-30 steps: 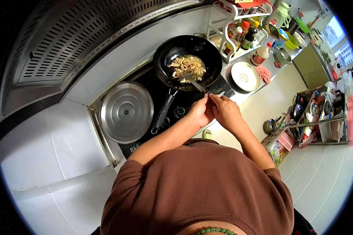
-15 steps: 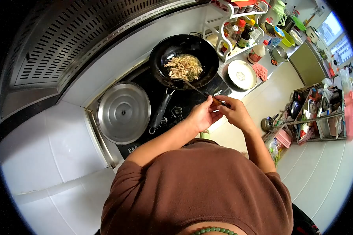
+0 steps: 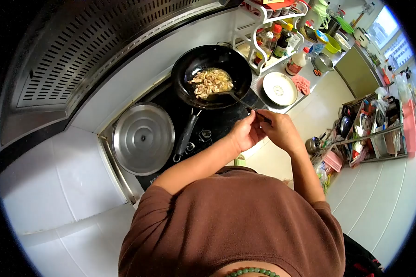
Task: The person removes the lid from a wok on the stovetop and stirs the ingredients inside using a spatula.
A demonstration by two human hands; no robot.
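Strips of cooked meat (image 3: 211, 81) in oil lie in the bottom of the black wok (image 3: 185, 62) on the stove. A spatula (image 3: 238, 99) reaches into the wok, its metal end down at the near right edge of the meat. My right hand (image 3: 280, 131) is closed around the dark handle near its end. My left hand (image 3: 246, 133) is beside it, thumb on the handle and fingers curled below; part of its grip is hidden. The wok's own handle (image 3: 186, 137) points toward me, untouched.
A steel lid (image 3: 143, 138) covers the stove's left side. To the right are a white plate (image 3: 280, 89), a pink cloth (image 3: 301, 85), a sauce bottle (image 3: 297, 62) and a white rack (image 3: 259, 32) of bottles. The range hood (image 3: 78, 51) hangs at upper left.
The spatula's end has shifted right through the meat, which sits more bunched to the left. Both hands keep their hold on the handle. The whole view has shifted slightly.
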